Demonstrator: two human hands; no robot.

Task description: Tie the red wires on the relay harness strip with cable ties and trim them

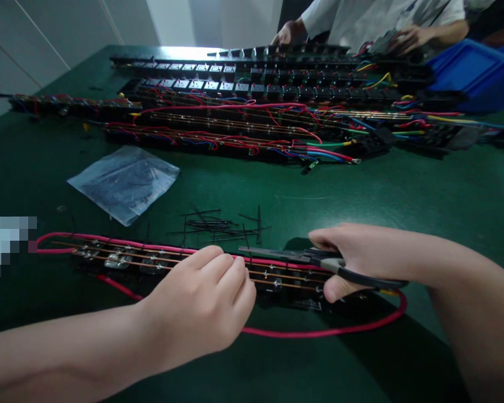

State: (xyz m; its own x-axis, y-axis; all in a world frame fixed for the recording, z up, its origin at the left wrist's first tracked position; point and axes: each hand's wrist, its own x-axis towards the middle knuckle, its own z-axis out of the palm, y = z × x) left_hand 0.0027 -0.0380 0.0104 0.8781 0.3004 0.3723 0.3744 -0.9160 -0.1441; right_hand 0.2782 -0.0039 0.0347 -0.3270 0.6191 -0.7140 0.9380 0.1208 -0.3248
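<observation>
A long black power strip body (121, 262) with copper rails and a red wire (319, 332) lies along the near edge of the green table. My left hand (205, 305) rests on its middle, fingers curled and pressed down on the strip. My right hand (353, 254) grips a pair of black-handled scissors (285, 254) whose blades point left over the strip, close to my left fingertips. Loose black cable ties (218, 224) lie just beyond the strip.
A clear plastic bag of cable ties (124, 182) lies at the left. Several wired power strips (252, 120) are stacked across the far table. A blue bin (472, 70) stands far right. Another person's hands (288, 33) work at the far edge.
</observation>
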